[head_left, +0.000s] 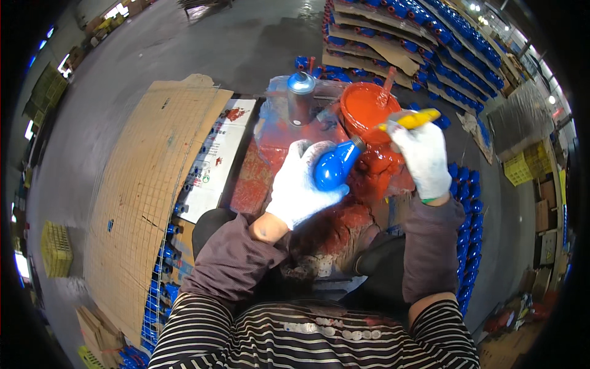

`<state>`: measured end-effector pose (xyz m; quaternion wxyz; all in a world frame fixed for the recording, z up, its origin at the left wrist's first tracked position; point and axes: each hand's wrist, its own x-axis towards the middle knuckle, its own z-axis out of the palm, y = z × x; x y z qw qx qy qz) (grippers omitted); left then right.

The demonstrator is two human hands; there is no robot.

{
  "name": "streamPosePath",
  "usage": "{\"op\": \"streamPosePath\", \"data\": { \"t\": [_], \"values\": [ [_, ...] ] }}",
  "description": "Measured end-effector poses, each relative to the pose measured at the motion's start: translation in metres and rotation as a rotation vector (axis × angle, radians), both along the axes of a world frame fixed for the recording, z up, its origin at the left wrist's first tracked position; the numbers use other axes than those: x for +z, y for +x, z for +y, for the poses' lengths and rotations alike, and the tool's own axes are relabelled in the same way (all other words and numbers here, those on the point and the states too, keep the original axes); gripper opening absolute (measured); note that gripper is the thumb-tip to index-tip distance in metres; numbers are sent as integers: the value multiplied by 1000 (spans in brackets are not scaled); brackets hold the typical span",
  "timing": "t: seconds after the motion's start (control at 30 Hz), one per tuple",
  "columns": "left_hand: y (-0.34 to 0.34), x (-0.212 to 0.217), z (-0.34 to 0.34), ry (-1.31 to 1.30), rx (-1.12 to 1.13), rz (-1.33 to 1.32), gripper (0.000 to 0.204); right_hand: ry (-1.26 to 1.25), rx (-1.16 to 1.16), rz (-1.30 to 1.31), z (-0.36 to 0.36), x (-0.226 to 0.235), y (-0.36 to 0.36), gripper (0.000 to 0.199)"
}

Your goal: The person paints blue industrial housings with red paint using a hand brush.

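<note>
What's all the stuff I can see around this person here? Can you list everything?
blue bulb-shaped part: one, blue with a metal neck, held in the left hand over the work surface
yellow-handled tool: one, yellow, in the right hand, by the bowl
bowl of paint: one, orange-red, behind the hands, with a stick standing in it
metal can: one, grey with a blue top, left of the bowl
work surface: one, smeared red, in front of the knees
cardboard sheet: one large, brown, on the left
stacked blue parts: many, blue, layered with cardboard, at the back right
yellow crates: several, at the far edges
left hand: white glove, grip closed on the part
right hand: white glove, grip closed on the tool
</note>
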<state>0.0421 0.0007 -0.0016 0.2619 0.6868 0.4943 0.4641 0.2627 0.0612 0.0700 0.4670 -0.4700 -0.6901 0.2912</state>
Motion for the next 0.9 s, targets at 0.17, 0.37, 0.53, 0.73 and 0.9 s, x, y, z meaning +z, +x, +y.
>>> {"op": "streamPosePath", "data": {
  "t": [0.17,0.37,0.53,0.73,0.9],
  "values": [
    [9,8,-8,148,71,422,64,103,-152,-340,-21,8,-18,17],
    [5,11,-8,152,74,466,64,-63,-64,-174,-45,39,-11,16],
    [3,13,-9,163,88,481,65,-93,-181,-149,-45,39,-22,18],
    [-4,16,-6,3,48,262,70,-93,12,-11,-51,33,-32,11],
    [-8,12,-7,-682,-382,-946,56,-83,-41,53,-54,43,-10,15]
  ]
}}
